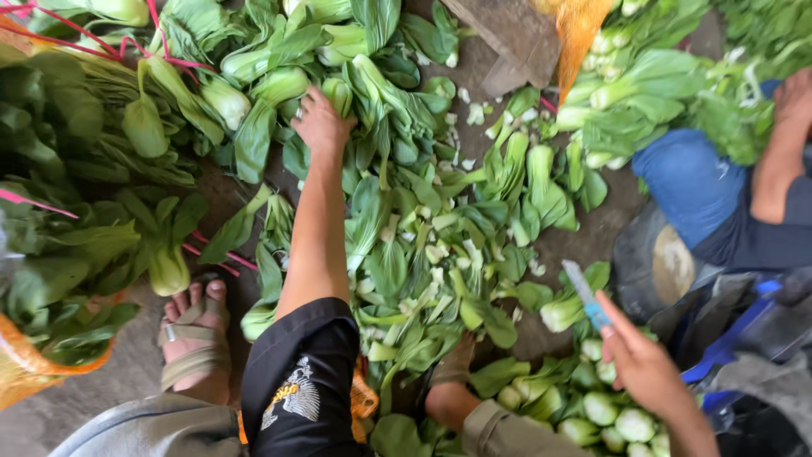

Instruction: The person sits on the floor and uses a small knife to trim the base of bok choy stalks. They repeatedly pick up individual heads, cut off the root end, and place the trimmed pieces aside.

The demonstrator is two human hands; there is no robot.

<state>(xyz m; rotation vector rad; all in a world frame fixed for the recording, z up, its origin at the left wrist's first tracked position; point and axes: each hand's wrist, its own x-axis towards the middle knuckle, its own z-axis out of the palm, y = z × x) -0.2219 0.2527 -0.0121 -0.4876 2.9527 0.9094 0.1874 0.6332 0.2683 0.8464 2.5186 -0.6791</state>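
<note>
Viewed from above, looking down over bare arms and sandalled feet on a concrete floor (135, 372).

Left hand (320, 123) stretched far forward, fingers curled down into a heap of bok choy (372, 93), closing on one head; whether fully clamped cannot be told, since leaves hide the fingertips. Right hand (644, 364) low at the right, closed around the blue handle of a small knife (582, 292), blade pointing up and away, just beside a cut bok choy head (562, 313).

Between the two hands, a thick litter of trimmed leaves (423, 271) and pale stem ends. Below the right hand, a pile of trimmed heads (609, 415), bases up.

Likely best done by gripping the head near its pale base rather than by the leaves, and keeping the blade turned clear of the reaching arm.

Further out: uncut bunches at left with pink ties (211, 250), orange mesh netting (34, 372), and another person's arm (778, 152) at the far right.
</note>
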